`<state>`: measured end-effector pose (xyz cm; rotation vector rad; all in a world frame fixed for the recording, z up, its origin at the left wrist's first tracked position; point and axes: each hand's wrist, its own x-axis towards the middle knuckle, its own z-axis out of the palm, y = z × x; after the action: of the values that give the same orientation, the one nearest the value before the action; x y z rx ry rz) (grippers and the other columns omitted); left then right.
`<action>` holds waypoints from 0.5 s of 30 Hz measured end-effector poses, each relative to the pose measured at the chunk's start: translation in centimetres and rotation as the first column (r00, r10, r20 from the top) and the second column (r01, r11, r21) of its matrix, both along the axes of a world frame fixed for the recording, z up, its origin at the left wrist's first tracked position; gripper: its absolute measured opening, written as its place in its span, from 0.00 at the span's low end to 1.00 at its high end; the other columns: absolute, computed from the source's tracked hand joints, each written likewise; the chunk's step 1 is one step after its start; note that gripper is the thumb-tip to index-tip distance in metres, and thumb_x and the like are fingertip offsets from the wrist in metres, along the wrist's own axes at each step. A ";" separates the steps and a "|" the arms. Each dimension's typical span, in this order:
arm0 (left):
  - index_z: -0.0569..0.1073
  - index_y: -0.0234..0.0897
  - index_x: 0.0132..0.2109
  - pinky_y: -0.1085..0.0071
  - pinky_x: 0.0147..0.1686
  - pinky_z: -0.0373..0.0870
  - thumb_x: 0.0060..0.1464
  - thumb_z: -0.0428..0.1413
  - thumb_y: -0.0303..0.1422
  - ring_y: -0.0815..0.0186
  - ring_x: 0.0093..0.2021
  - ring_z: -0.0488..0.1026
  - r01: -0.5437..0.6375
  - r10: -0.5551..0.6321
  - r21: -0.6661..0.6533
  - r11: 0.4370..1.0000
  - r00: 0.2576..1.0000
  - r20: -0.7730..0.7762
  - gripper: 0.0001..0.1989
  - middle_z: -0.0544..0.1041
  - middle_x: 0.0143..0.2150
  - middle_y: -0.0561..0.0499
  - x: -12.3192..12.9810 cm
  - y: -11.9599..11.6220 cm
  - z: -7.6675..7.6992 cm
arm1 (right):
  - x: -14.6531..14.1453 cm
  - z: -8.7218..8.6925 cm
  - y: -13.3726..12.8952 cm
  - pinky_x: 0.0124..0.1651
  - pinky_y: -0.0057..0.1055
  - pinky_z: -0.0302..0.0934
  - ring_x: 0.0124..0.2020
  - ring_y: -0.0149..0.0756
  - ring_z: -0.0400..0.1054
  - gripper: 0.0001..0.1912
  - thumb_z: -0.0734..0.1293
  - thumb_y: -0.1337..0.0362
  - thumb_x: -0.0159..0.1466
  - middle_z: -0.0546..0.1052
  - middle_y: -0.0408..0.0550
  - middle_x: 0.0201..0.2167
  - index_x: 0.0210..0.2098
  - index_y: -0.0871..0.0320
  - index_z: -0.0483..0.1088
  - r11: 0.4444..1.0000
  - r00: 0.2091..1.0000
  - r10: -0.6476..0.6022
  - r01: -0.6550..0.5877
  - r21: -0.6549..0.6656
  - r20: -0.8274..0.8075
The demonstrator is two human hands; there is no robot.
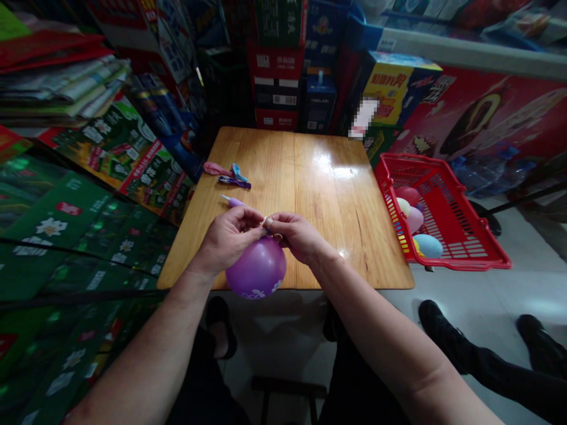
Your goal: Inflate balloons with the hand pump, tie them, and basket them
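A small inflated purple balloon point(257, 268) with white print hangs at the front edge of the wooden table point(319, 195). My left hand point(233, 236) pinches its neck from the left, and my right hand point(295, 233) pinches it from the right, the fingertips nearly meeting. The knot area is partly hidden by my fingers. Just beyond my left hand lies a lilac tool with a white pointed tip point(234, 201). Farther back on the left rest deflated balloons: a pink one point(215, 169), a dark purple one point(234, 182) and a light blue one point(239, 172).
A red basket point(481, 239) holding several inflated balloons stands right of the table. Green cartons point(48, 236) are stacked at the left, and more boxes point(277, 62) line the back. Another person's black shoes point(438, 321) show at the lower right.
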<state>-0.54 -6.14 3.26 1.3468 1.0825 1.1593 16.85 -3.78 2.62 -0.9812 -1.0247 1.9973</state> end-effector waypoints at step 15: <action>0.80 0.38 0.45 0.64 0.45 0.71 0.59 0.56 0.31 0.60 0.44 0.75 0.041 0.169 0.346 0.937 0.816 -0.552 0.10 0.78 0.42 0.46 -0.4 0.3 0.6 | -1.9 -0.1 -1.1 0.35 0.30 0.60 0.30 0.31 0.67 0.09 0.72 0.57 0.60 0.76 0.43 0.27 0.30 0.57 0.76 0.827 0.952 -0.277 0.168 0.536 0.128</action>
<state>-0.91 -5.80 3.87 2.0418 1.4019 1.0409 14.92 -4.88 2.54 -0.9542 -1.3962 1.3344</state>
